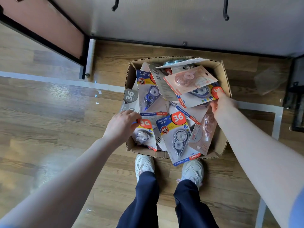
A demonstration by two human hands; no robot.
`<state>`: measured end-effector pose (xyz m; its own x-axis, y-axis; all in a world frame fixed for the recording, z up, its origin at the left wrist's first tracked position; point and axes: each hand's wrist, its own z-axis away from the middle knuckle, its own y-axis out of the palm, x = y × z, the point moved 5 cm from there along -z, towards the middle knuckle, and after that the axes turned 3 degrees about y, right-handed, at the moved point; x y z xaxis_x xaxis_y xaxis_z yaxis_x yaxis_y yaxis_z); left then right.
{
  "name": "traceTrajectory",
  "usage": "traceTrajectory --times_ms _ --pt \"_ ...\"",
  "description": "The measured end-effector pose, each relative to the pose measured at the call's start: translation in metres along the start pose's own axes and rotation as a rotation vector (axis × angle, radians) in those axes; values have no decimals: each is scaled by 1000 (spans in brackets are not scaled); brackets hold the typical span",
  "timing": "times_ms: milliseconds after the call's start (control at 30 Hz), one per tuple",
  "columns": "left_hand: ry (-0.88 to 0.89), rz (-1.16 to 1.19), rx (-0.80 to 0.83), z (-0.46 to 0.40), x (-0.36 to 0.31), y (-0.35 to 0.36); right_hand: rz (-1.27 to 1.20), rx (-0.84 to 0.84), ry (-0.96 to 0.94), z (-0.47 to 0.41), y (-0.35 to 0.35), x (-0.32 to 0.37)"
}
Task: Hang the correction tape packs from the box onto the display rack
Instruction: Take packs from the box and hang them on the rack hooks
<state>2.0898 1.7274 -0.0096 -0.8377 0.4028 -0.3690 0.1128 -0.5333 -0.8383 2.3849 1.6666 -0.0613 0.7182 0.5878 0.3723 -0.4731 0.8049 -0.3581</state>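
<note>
Brown corrugated cardboard box (220,76) on the wood floor holds loose blister-carded correction tape packs (178,135) marked "JINUO", "PET", "36", "CORRECTION TAPE SMOOTH". At the box's near-left corner our left hand (120,127) pinches a "36" pack (144,134). At its right wall our right hand (221,106) grips a blue-and-red pack (197,97).

brown box (220,74), blue-red-yellow packs (178,137), navy trousers (146,199)
</note>
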Motion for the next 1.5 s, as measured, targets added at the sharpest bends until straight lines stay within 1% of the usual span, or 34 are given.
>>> traceTrajectory --times_ms 67,167,233,300,400,600,633,700,767,867,900,967,1067,1133,1167,1200,1333,1400,1500 --pt "-22 -5 11 -1 3 1 -8 -50 15 1 3 4" --pt "-76 -31 67 -1 8 4 39 -66 62 1 10 6" --pt "-115 -39 109 0 10 7 12 -51 66 1 8 5" --pt "-126 -23 138 1 9 7 -17 4 58 5 4 1" --pt "-106 25 185 6 3 7 -10 81 4 12 -5 -7" --pt "-95 52 278 42 -4 -9 -85 62 -125 38 -42 -9" --pt "-102 62 270 48 -4 -14 -58 52 -166 45 -48 -4" --pt "-100 54 249 59 -8 -22 80 53 -293 59 -58 8" --pt "-83 41 214 65 -16 -30 314 73 -460 73 -62 22" --pt "-63 79 109 66 -24 -37 604 85 -675 90 -61 38" --pt "-49 77 106 65 -26 -35 671 95 -726 93 -59 40" --pt "-35 64 157 66 -24 -24 747 131 -787 97 -54 43" --pt "-56 64 292 73 -14 -2 802 164 -821 94 -49 40" --pt "-15 -6 372 79 -11 10 810 165 -823 90 -48 35" --pt "8 -35 384 81 -10 14 808 160 -820 88 -49 33" --pt "15 -41 368 83 -10 17 792 154 -815 86 -50 30" --pt "-58 29 170 78 -10 9 720 121 -817 84 -52 27" --pt "-51 -38 153 72 -14 5 728 127 -847 86 -51 27" --pt "-36 -133 187 69 -18 2 784 142 -907 93 -48 29"
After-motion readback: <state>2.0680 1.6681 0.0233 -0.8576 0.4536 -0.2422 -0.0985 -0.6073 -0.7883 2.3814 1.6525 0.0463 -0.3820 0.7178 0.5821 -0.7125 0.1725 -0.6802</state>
